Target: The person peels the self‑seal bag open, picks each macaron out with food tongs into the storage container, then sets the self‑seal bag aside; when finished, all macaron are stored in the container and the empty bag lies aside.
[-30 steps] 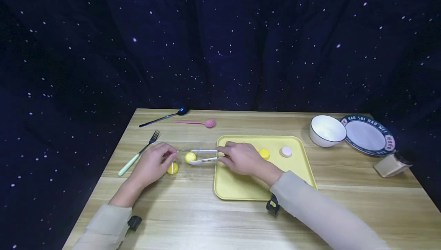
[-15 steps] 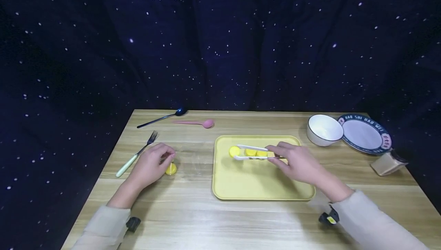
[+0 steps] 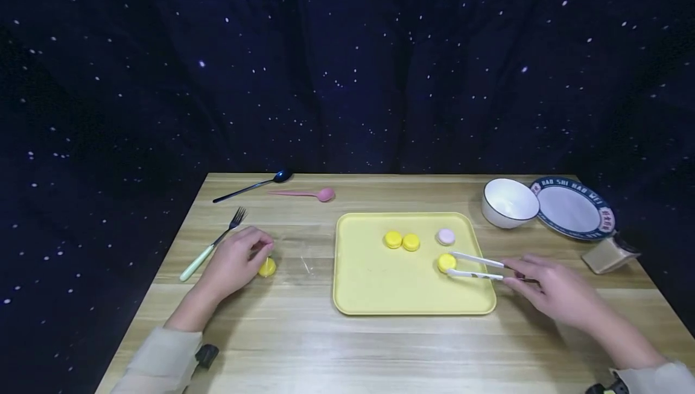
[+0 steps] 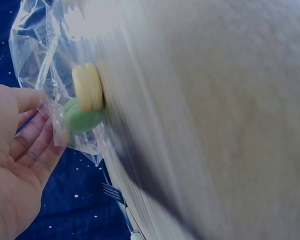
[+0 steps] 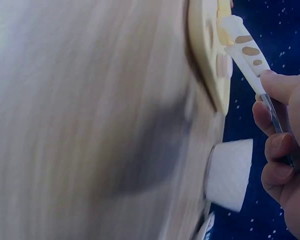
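Note:
My right hand [image 3: 559, 291] grips a pair of tongs [image 3: 475, 274] with white tips. Between those tips is a yellow macaron [image 3: 446, 262], at the right part of the yellow tray [image 3: 380, 294]; whether it touches the tray I cannot tell. Farther back on the tray lie two yellow macarons [image 3: 402, 241] side by side and a pale lilac macaron [image 3: 446, 236]. With thumb and fingers, my left hand [image 3: 238, 261] pinches the edge of a clear plastic bag [image 4: 35, 55]. Inside it, the left wrist view shows a yellow macaron [image 4: 87, 87] against a green macaron [image 4: 82, 120].
A fork [image 3: 212, 246] lies left of my left hand. Behind are a dark blue spoon [image 3: 252, 187] and a pink spoon [image 3: 304, 193]. At the back right stand a white bowl [image 3: 509, 204], a blue-rimmed plate [image 3: 572, 210] and a small jar [image 3: 608, 256].
My right hand has moved right, carrying the yellow macaron in the tongs from beside the bag across to the tray's right side. My left hand has stayed at the bag.

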Demonstrator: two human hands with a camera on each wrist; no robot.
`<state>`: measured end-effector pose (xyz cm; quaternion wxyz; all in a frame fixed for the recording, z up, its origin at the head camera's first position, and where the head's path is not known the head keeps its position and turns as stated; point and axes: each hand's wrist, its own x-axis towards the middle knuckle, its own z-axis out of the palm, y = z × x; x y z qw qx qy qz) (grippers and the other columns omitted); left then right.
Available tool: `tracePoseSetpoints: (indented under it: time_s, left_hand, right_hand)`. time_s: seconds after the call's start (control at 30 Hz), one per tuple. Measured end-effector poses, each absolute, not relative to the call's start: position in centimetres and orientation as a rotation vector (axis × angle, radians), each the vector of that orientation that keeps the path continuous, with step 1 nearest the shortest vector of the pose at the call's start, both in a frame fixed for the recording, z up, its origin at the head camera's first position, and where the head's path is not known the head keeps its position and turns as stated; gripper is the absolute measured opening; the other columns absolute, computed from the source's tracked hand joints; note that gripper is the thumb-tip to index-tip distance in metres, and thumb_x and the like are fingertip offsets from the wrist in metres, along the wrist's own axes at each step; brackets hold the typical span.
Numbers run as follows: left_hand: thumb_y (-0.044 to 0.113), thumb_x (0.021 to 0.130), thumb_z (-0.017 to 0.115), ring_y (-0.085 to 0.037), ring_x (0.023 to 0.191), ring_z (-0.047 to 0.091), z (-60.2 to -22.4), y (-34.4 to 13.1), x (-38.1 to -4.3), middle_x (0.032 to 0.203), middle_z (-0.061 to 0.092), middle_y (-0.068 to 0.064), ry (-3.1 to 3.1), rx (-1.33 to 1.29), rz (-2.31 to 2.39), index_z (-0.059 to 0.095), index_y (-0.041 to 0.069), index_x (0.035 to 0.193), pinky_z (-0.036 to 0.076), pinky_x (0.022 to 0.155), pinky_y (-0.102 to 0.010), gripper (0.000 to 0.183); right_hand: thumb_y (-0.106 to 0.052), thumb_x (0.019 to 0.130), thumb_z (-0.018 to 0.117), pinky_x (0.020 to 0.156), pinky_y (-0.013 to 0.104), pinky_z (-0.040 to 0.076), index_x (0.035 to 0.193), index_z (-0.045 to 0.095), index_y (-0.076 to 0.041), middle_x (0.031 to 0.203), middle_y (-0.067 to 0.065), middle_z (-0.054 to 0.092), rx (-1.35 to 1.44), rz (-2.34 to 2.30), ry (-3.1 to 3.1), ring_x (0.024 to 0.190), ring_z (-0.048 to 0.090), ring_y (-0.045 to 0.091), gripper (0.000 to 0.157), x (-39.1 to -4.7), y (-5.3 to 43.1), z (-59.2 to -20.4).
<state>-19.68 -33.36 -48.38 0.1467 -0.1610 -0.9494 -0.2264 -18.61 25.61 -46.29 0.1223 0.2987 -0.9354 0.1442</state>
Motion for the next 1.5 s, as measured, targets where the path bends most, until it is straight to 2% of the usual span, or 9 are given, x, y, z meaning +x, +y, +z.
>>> tracePoseSetpoints:
  time_s: [0.4,0.53,0.7,0.77,0.83,0.97,1.07,1.27,1.5]
  left_hand:
    - [0.017,0.087,0.069,-0.007,0.082,0.057,-48.4,-33.6,-19.5,0.092,0.061,0.009,-2.711,-0.468,-0.636,0.067,0.019,0.092,0.051,0.071,-0.031,0.005]
    - [0.017,0.089,0.067,-0.008,0.083,0.057,-48.3,-33.7,-19.6,0.093,0.061,0.009,-2.707,-0.478,-0.633,0.066,0.018,0.093,0.051,0.072,-0.032,0.004]
    - [0.016,0.089,0.067,-0.009,0.082,0.057,-48.3,-33.8,-19.6,0.093,0.061,0.007,-2.702,-0.489,-0.638,0.067,0.017,0.093,0.050,0.072,-0.033,0.004]
    - [0.016,0.089,0.067,-0.009,0.082,0.057,-48.3,-33.9,-19.6,0.093,0.061,0.008,-2.708,-0.483,-0.632,0.067,0.017,0.093,0.050,0.072,-0.032,0.004]
    - [0.017,0.089,0.067,-0.008,0.082,0.056,-48.3,-33.9,-19.6,0.093,0.061,0.009,-2.711,-0.481,-0.635,0.067,0.016,0.093,0.050,0.072,-0.032,0.004]
    - [0.018,0.090,0.066,-0.008,0.082,0.056,-48.2,-33.9,-19.7,0.093,0.060,0.009,-2.711,-0.481,-0.637,0.067,0.015,0.093,0.050,0.072,-0.031,0.005]
    - [0.019,0.090,0.066,-0.009,0.082,0.056,-48.1,-33.9,-19.7,0.093,0.060,0.008,-2.706,-0.484,-0.637,0.067,0.015,0.093,0.050,0.072,-0.032,0.005]
    - [0.019,0.091,0.066,-0.010,0.084,0.056,-48.2,-33.8,-19.7,0.093,0.061,0.008,-2.710,-0.485,-0.643,0.067,0.015,0.094,0.050,0.073,-0.033,0.006]
    - [0.017,0.089,0.067,-0.010,0.083,0.057,-48.2,-33.6,-19.7,0.093,0.062,0.008,-2.696,-0.491,-0.651,0.068,0.014,0.094,0.050,0.073,-0.034,0.006]
  right_hand:
    - [-0.037,0.087,0.069,0.055,0.027,0.046,0.122,0.065,-0.013,0.087,-0.013,0.060,0.824,0.390,-2.847,0.068,0.050,0.000,0.043,-18.6,26.0,-46.0]
    - [-0.032,0.086,0.072,0.056,0.027,0.048,0.119,0.066,-0.010,0.086,-0.011,0.063,0.845,0.412,-2.808,0.067,0.050,0.000,0.040,-18.9,26.1,-44.9]
    - [-0.030,0.086,0.071,0.059,0.036,0.053,0.116,0.067,-0.011,0.094,-0.002,0.068,0.867,0.414,-2.774,0.074,0.059,0.008,0.036,-19.8,24.6,-43.2]
    - [-0.030,0.086,0.071,0.060,0.036,0.053,0.116,0.067,-0.012,0.100,0.001,0.069,0.899,0.424,-2.735,0.076,0.061,0.010,0.035,-20.2,23.3,-43.0]
    - [-0.030,0.086,0.071,0.055,0.030,0.050,0.116,0.068,-0.014,0.101,0.001,0.069,0.943,0.446,-2.700,0.070,0.058,0.006,0.034,-20.7,21.5,-43.0]
    - [-0.031,0.087,0.069,0.048,0.020,0.040,0.115,0.069,-0.017,0.092,-0.008,0.066,1.032,0.504,-2.643,0.061,0.048,0.001,0.031,-21.7,17.1,-43.5]
    - [-0.035,0.089,0.066,0.046,0.019,0.035,0.114,0.069,-0.019,0.083,-0.013,0.060,1.083,0.523,-2.627,0.058,0.044,0.001,0.030,-22.5,13.2,-44.0]
    - [-0.039,0.093,0.060,0.047,0.022,0.040,0.115,0.069,-0.021,0.085,-0.012,0.062,1.186,0.514,-2.643,0.060,0.048,0.002,0.030,-23.8,6.2,-45.4]
    - [-0.042,0.095,0.056,0.052,0.022,0.043,0.118,0.067,-0.020,0.089,-0.011,0.063,1.295,0.516,-2.669,0.064,0.050,0.001,0.034,-25.3,1.3,-46.5]
